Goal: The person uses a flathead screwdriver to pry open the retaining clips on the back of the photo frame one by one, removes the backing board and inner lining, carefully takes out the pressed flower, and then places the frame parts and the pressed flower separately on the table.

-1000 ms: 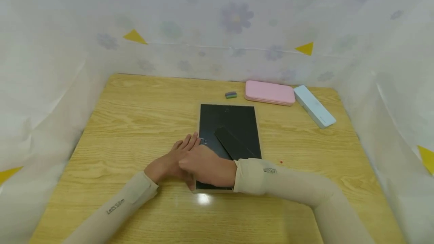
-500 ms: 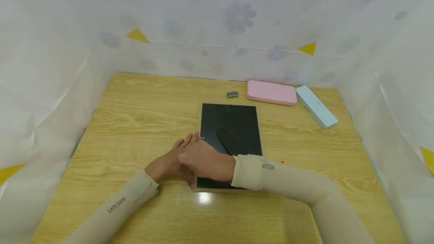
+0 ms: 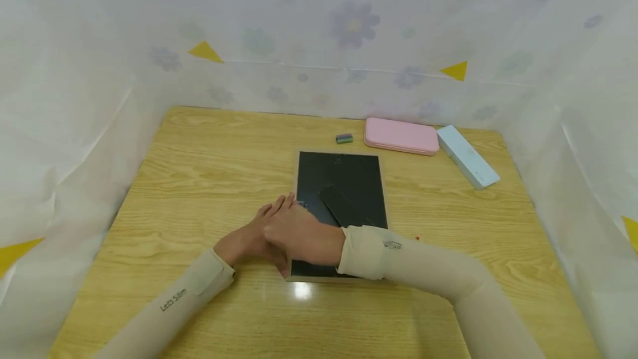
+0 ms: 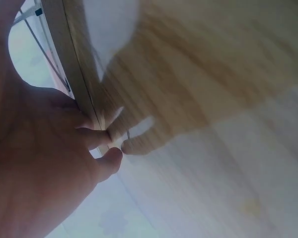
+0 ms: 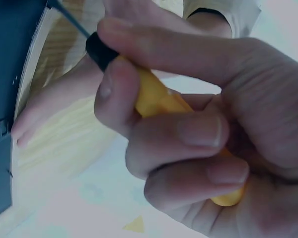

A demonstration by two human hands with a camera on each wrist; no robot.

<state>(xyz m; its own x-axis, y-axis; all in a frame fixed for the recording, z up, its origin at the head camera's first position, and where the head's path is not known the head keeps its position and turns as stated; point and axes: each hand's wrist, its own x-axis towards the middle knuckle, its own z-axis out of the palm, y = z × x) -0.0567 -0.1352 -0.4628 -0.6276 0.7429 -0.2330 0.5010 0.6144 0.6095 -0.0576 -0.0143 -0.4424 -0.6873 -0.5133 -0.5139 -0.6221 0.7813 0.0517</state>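
A picture frame (image 3: 364, 179) lies face down on the table, its black back and slanted stand leg (image 3: 341, 206) showing. My right hand (image 3: 301, 235) grips a screwdriver (image 5: 151, 94) with a yellow handle and black collar, seen in the right wrist view. The thin shaft reaches to the frame's left edge; its tip is cut off at the picture's border. My left hand (image 3: 246, 241) lies along that same edge, fingers extended and fingertips touching the frame's side. In the head view my right hand partly covers the left one and hides the screwdriver.
Behind the frame lies a small dark-and-green piece (image 3: 344, 138). A pink case (image 3: 401, 136) and a light blue box (image 3: 468, 157) stand at the back right of the wooden table (image 3: 214, 165). A tiny red spot (image 3: 417, 238) is right of the frame.
My right wrist and forearm have risen slightly in the head view, uncovering more of the frame's lower edge. The left hand stays against the frame. The whole view has drifted a little.
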